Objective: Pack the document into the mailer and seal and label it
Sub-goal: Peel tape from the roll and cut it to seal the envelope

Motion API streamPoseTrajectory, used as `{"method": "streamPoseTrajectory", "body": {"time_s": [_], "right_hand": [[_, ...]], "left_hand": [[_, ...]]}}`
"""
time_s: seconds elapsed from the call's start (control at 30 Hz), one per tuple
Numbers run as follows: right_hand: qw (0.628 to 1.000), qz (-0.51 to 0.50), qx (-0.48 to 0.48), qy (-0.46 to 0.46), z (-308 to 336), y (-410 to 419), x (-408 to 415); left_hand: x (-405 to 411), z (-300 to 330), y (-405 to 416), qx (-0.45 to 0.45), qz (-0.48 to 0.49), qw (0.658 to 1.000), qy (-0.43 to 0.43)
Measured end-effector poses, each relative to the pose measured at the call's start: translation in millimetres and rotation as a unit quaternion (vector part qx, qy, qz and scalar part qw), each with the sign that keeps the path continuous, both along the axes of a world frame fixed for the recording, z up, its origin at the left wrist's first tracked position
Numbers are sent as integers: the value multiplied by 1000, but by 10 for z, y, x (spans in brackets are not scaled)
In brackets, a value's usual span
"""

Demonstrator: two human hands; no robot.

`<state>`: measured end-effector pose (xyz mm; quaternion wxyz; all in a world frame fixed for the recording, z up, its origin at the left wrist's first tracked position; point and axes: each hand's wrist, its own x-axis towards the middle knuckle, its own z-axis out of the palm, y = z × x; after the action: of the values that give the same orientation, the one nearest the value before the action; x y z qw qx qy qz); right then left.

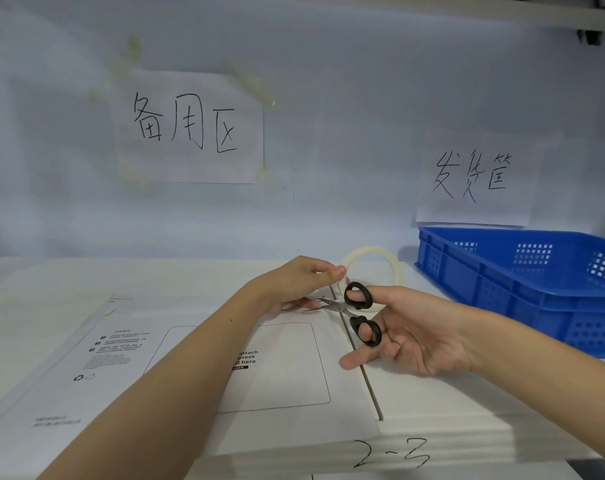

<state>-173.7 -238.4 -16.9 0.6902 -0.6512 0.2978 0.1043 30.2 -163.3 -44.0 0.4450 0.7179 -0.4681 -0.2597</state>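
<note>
Head view. The white flat paper mailer (287, 372), printed with a rectangular label outline, lies on the white tabletop (467, 403) at centre. At its 12 o'clock edge, the left hand (294, 284) pinches a strip of clear tape, thumb and fingers curled. The right hand (408, 336) grips black-handled steel scissors (354, 311), thumb and a finger through the loops, blades slightly apart and pointing toward 9 o'clock at the strip. A translucent ring-shaped tape roll (372, 268) stands just behind the scissors. A blue perforated plastic crate (522, 285) sits at 3 o'clock. Two handwritten paper signs (190, 128) hang on the wall at 12 o'clock.
</note>
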Motion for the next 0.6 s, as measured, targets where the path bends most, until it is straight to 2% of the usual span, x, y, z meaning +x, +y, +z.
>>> {"method": "streamPoseTrajectory", "body": {"time_s": [0.33,0.6], "right_hand": [[1000,-26,-1,-2,20,36,-167],[998,-21,55,-17,101,130,-320]], "left_hand": [[-15,6,15,0,1,1000,4],[-195,126,112,-27,2,1000,-10]]}}
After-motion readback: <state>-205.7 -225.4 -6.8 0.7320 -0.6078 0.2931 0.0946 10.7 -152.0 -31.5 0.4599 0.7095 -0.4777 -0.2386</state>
